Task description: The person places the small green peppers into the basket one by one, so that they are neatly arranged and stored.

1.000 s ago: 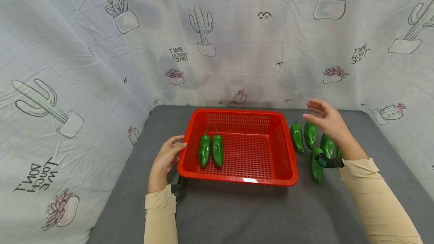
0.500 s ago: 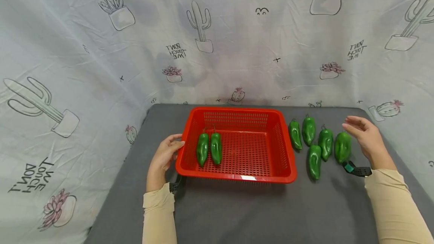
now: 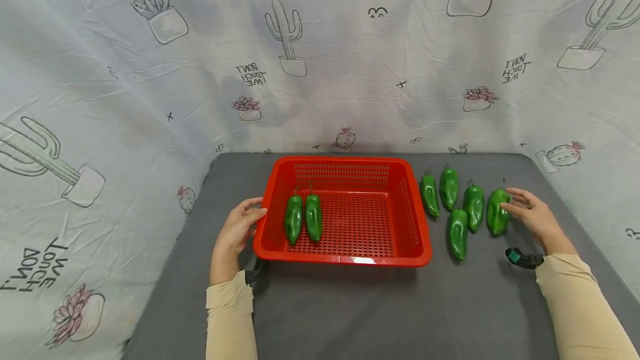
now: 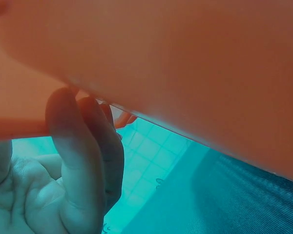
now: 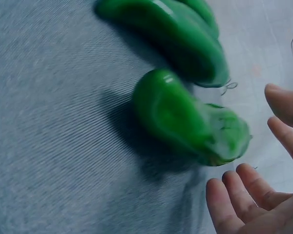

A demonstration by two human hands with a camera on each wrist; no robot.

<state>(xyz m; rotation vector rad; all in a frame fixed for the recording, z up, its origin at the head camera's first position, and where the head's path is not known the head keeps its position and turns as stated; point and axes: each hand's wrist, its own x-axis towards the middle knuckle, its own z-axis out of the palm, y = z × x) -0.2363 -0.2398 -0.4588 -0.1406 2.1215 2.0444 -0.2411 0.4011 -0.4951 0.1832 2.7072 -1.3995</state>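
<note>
A red plastic basket (image 3: 345, 260) with slotted walls stands on the grey table, two green peppers (image 3: 293, 220) lying side by side in its left part. At its left rim, my left hand (image 3: 236, 229) grips the edge, thumb on top; in the left wrist view its curled fingers (image 4: 80, 156) press up under the rim. My right hand (image 3: 537, 220) is beside the rightmost green pepper (image 3: 498, 213). In the right wrist view, that pepper (image 5: 173, 114) lies just off the spread fingers (image 5: 222, 207) and thumb, with a gap between them.
Several more green peppers (image 3: 457, 234) lie between the basket and my right hand, one close to the basket's right wall (image 3: 417, 215). A pale curtain (image 3: 330, 71) printed with cacti hangs behind and beside the grey table (image 3: 350, 315).
My right hand has moved right, past the other peppers, then down towards the rightmost one. The left hand keeps its hold on the basket. The head view has shifted slightly.
</note>
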